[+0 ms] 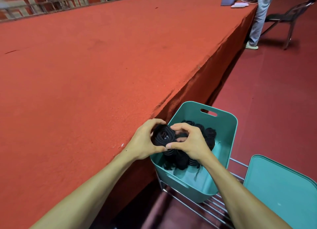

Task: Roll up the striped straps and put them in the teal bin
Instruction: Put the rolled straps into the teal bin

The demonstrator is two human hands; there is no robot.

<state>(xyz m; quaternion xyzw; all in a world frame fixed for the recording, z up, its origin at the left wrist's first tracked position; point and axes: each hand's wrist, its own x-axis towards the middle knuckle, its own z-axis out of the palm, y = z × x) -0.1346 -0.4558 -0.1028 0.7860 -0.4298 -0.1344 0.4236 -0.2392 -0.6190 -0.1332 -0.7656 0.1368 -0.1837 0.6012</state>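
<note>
The rolled strap [163, 137] is a flat, dark coil held face-up over the near-left rim of the teal bin [228, 136], not yet set down. The left hand [145, 143] curls round the coil's outer edge. The right hand [190, 143] closes on the opposite side, and the two thumbs meet under the near edge. Each grip is closed on the roll, so the coil is ringed all the way round.

The step in hand looks like placing the coil. Webbing like this probably springs open once the pressure goes, so the loose tail should stay pinned under a finger until the coil is wedged in place. Lowering it into the bin would hold the shape better than dropping it. A good seat seems to be against the finished rolls [210, 136] heaped along the bin's middle, where neighbours can brace it. Bare floor shows at the bin's near end.

The bin stands on a wire rack [217, 210], beside the red-covered desk [85, 74], with a teal lid [281, 191] to its right.
</note>
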